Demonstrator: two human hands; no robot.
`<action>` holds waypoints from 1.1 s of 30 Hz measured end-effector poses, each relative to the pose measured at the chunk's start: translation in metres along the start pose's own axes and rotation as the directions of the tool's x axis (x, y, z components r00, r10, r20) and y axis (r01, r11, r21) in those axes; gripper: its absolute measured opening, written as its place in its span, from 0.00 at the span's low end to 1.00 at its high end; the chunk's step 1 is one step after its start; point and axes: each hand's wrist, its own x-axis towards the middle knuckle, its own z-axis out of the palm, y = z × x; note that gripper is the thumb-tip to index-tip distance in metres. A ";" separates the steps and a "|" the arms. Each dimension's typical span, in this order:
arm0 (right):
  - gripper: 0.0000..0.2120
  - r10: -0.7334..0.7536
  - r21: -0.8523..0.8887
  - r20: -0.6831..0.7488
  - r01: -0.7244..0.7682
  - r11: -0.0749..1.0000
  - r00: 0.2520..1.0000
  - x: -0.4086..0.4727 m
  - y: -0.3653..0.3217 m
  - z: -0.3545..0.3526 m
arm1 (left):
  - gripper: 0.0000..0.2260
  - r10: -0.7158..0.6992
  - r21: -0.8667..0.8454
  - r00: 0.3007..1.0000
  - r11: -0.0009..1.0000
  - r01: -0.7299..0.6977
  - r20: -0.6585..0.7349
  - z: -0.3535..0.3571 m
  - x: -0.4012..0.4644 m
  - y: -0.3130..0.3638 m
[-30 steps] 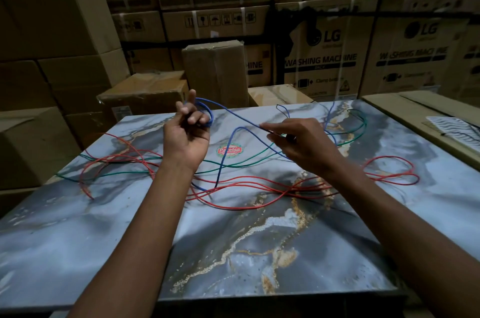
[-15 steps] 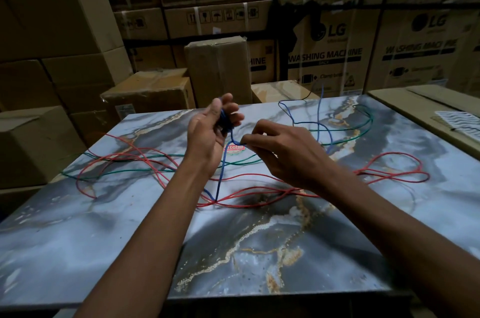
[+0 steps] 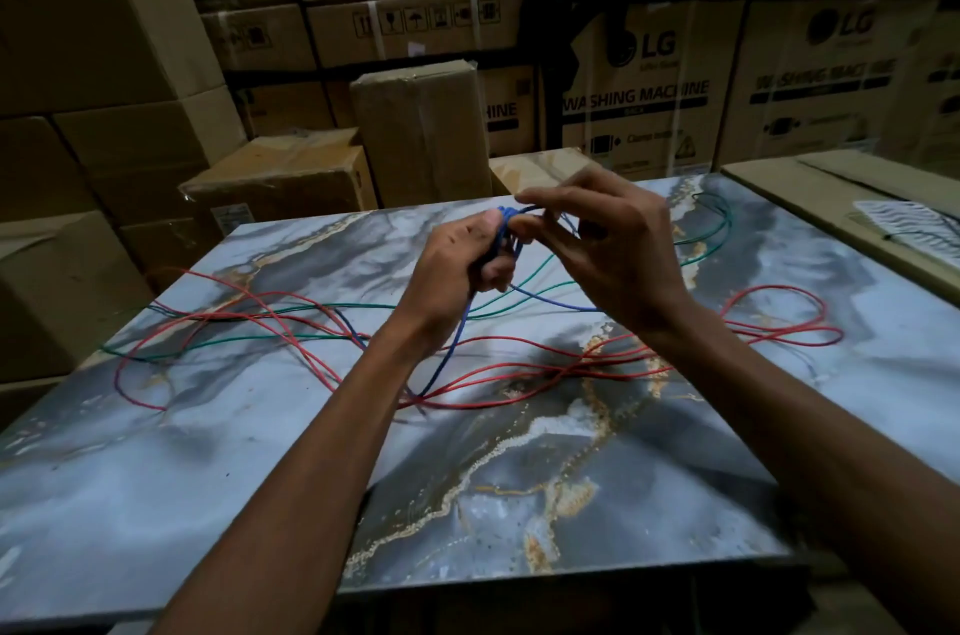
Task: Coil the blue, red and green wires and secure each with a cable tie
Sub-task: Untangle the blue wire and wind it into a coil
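My left hand (image 3: pixel 460 265) is raised over the marble-patterned table (image 3: pixel 519 478) and grips a small bundle of loops of the blue wire (image 3: pixel 454 343), whose loose length hangs down to the tabletop. My right hand (image 3: pixel 608 245) is just right of it and pinches a strand of the blue wire at the top of the bundle. The red wire (image 3: pixel 519 364) sprawls in long loops across the table's middle, from the left side to the right. The green wire (image 3: pixel 291 309) lies behind it, curving up to the far right corner. I see no cable tie.
Stacked cardboard boxes (image 3: pixel 675 78) wall in the back and left of the table. A flat carton (image 3: pixel 852 198) with a white ribbed sheet (image 3: pixel 904 224) on it lies to the right. The table's near half holds nothing.
Both hands rose and came together. My right hand brought another stretch of blue wire over to the bundle in my left hand, and less blue wire lies on the table's far side.
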 end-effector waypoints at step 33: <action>0.11 -0.111 -0.118 0.356 0.163 0.980 0.928 -0.004 0.001 0.001 | 0.15 -0.308 -0.803 0.791 0.484 -0.348 -0.528 -0.075 0.012 0.010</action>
